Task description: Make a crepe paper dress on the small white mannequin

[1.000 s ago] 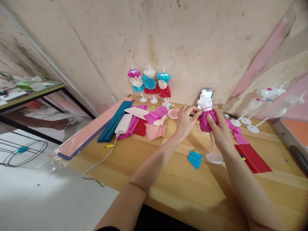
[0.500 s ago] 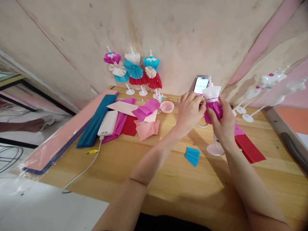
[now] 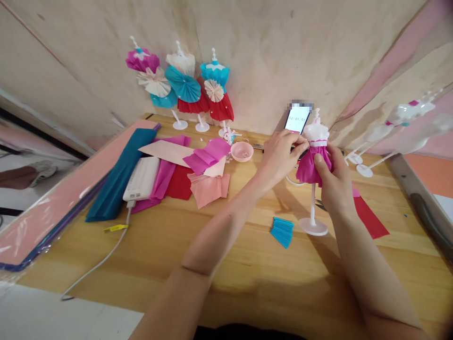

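Observation:
A small white dress form (image 3: 316,132) stands upright on its round base, a gathered magenta paper skirt (image 3: 307,166) around its waist under a light band. My right hand (image 3: 336,177) wraps the skirt from the right, thumb across the front and fingers behind. On the other side, my left hand (image 3: 283,153) has its fingertips drawn together beside the waist; whatever they pinch, if anything, is too small to tell. A pleated blue paper piece (image 3: 282,231) lies on the table left of the base.
Several paper sheets lie left around a white power bank (image 3: 141,179) with a cable. Dressed forms (image 3: 184,87) stand by the wall. A pink bowl (image 3: 242,151) and a phone (image 3: 297,118) showing a timer are behind my left hand. Red paper (image 3: 371,217) lies right, near bare forms (image 3: 406,115).
My left hand has shifted slightly down along the skirt's left side, and more of the skirt shows. My right hand keeps its hold. The view has turned a little.

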Demonstrator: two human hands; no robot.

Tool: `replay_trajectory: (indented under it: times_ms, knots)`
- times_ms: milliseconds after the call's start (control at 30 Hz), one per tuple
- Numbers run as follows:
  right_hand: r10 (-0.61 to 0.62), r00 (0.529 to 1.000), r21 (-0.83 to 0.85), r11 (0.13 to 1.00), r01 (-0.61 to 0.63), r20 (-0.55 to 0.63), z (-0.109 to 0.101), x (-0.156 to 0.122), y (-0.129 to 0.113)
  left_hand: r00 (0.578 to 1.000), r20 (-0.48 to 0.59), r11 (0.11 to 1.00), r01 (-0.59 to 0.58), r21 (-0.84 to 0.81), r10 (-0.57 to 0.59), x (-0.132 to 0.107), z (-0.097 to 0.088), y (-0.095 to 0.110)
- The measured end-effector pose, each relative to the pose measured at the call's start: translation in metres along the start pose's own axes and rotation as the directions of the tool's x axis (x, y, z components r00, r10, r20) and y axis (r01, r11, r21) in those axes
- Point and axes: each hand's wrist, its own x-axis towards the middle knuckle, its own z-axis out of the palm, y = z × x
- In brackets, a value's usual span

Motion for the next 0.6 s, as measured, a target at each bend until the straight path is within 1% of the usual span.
replay_trajectory:
  times_ms: [100, 200, 333, 400, 467, 600]
  knots:
    - [-0.05, 0.998, -0.041, 0.998, 0.049, -0.029, -0.0037, -0.001, 0.0013, 1.0, 0.007, 1.0, 0.009, -0.025, -0.009, -0.0006, -0.0003, -0.0001]
    - [-0.075, 0.995, -0.1, 0.993, 0.069, -0.06, -0.005, -0.0018, 0.0023, 1.0, 0.014, 0.998, -0.004, -0.061, 0.004, -0.0001, 0.0004, -0.0018]
    - [-0.105, 0.991, -0.116, 0.989, 0.096, -0.079, -0.0048, -0.0022, 0.0013, 1.0, 0.002, 0.997, 0.003, -0.075, -0.002, 0.0003, 0.0011, -0.0028]
    - [-0.107, 0.992, -0.075, 0.992, 0.101, -0.071, -0.0048, -0.0017, 0.001, 1.0, -0.004, 0.997, 0.011, -0.075, -0.011, -0.0003, 0.0008, -0.0016]
    - [-0.084, 0.996, 0.018, 0.996, 0.085, -0.038, -0.0045, -0.0007, 0.0019, 1.0, -0.01, 0.997, 0.008, -0.08, -0.009, -0.0011, 0.0002, -0.0003]
    - [0.006, 0.999, 0.245, 0.97, -0.016, 0.039, -0.002, 0.0014, 0.0069, 1.0, -0.002, 0.995, -0.017, -0.099, 0.017, -0.0017, -0.0016, 0.001]
